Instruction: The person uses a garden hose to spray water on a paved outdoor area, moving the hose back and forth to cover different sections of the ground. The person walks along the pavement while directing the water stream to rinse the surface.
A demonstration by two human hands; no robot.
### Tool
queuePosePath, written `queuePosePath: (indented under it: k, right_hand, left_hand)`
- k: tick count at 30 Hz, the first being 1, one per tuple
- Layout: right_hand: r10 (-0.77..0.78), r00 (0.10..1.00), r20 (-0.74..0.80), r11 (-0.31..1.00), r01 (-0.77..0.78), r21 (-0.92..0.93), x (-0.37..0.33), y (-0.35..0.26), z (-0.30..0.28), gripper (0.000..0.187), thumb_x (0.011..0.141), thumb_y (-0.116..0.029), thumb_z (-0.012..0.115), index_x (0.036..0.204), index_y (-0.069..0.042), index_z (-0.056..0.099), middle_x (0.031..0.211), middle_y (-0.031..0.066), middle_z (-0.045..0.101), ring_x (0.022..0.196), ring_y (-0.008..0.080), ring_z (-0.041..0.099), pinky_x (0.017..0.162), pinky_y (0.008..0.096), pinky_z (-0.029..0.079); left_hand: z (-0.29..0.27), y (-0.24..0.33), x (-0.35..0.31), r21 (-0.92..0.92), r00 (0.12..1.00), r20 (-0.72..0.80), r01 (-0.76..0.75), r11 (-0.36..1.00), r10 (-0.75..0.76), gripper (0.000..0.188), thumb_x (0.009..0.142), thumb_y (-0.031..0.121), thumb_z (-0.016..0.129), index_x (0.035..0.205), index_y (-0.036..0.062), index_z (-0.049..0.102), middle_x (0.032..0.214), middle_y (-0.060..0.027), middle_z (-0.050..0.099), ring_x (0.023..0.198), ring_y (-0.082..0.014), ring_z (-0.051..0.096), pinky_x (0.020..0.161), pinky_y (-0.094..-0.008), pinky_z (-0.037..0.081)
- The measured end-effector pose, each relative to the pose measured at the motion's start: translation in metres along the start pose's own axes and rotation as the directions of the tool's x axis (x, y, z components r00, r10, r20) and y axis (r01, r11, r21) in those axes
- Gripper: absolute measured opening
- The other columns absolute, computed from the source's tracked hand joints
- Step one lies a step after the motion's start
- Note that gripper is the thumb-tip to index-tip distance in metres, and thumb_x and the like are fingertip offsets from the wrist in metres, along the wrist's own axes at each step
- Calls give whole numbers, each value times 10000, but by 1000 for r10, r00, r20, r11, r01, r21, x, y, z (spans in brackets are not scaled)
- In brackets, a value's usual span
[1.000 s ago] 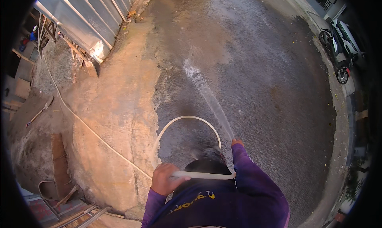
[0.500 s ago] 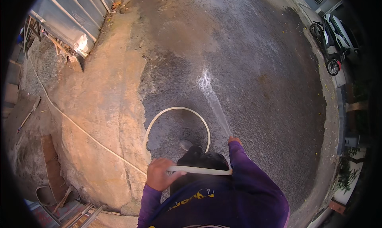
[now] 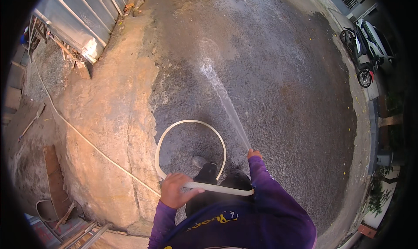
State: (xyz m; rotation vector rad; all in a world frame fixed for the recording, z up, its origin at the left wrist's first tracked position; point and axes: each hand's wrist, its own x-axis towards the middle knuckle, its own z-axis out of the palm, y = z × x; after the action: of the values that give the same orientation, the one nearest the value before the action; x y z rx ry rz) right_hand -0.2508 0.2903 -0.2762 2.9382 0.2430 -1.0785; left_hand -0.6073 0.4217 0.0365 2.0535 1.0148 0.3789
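Observation:
My left hand [image 3: 175,190] is wrapped round a cream-coloured garden hose [image 3: 222,189] in front of my waist. From there the hose runs across my body toward my right forearm, and part of it is hidden by the sleeve. Farther forward, my right hand [image 3: 254,153] is closed at the hose's outlet end, its fingers partly hidden. A jet of water [image 3: 229,106] shoots out from it, ahead and to the left, onto the dark wet pavement [image 3: 278,118]. One loop of the hose stands out in front of my legs, near my shoe [image 3: 199,162].
The hose trails left over a tan concrete strip [image 3: 100,118]. A corrugated metal fence [image 3: 82,18] rises at the far left. Boards and a rusty plank [image 3: 55,179] lie at the lower left. A motorbike [image 3: 359,53] and a white car [image 3: 374,38] are parked at the far right.
The water jet has swung left and now lands farther away. The hose loop has shifted slightly left, and my legs have moved a little. Both hands keep their hold.

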Motion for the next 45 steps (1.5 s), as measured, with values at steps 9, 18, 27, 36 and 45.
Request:
queuePosePath:
  k: [9, 18, 27, 36, 45]
  right_hand:
    - [-5, 998, 64, 992, 13, -128, 38, 45, -10, 643, 886, -515, 508, 1228, 12, 641, 1251, 278, 634, 1207, 425, 593, 1046, 500, 446]
    - [-79, 987, 139, 991, 93, -99, 132, 43, -13, 634, 916, -528, 481, 1227, -2, 649, 1271, 279, 622, 1211, 434, 589, 1044, 509, 446]
    - [-96, 987, 130, 995, 95, 11, 167, 35, -115, 592, 889, -477, 486, 1220, -18, 659, 1264, 279, 624, 1221, 421, 580, 1048, 488, 447]
    - [-102, 990, 98, 994, 97, 53, 194, 23, -155, 597, 889, -487, 493, 1218, -19, 662, 1242, 282, 637, 1183, 418, 610, 1036, 491, 452]
    - [-140, 987, 76, 987, 133, 90, 214, -33, -172, 586, 881, -466, 493, 1208, -13, 670, 1242, 287, 634, 1196, 420, 600, 1040, 497, 450]
  left_hand:
    - [34, 36, 26, 55, 999, 40, 1, 998, -4, 391, 666, 382, 884, 777, 76, 666, 743, -61, 646, 717, -274, 629, 679, -386, 430]
    - [82, 110, 61, 128, 992, -86, 105, 986, -94, 387, 661, 360, 895, 775, 60, 679, 761, -81, 670, 746, -292, 649, 710, -396, 450]
    - [147, 165, 105, 170, 992, -48, 125, 977, -119, 398, 663, 378, 888, 774, 56, 683, 756, -84, 664, 729, -298, 638, 705, -395, 445]
    - [164, 197, 134, 180, 998, -36, 65, 982, -60, 402, 667, 375, 887, 780, 50, 680, 753, -83, 661, 729, -287, 644, 695, -389, 442]
    - [157, 193, 164, 179, 995, -94, 40, 983, -23, 362, 643, 316, 898, 732, 47, 672, 687, -105, 624, 673, -323, 618, 648, -396, 439]
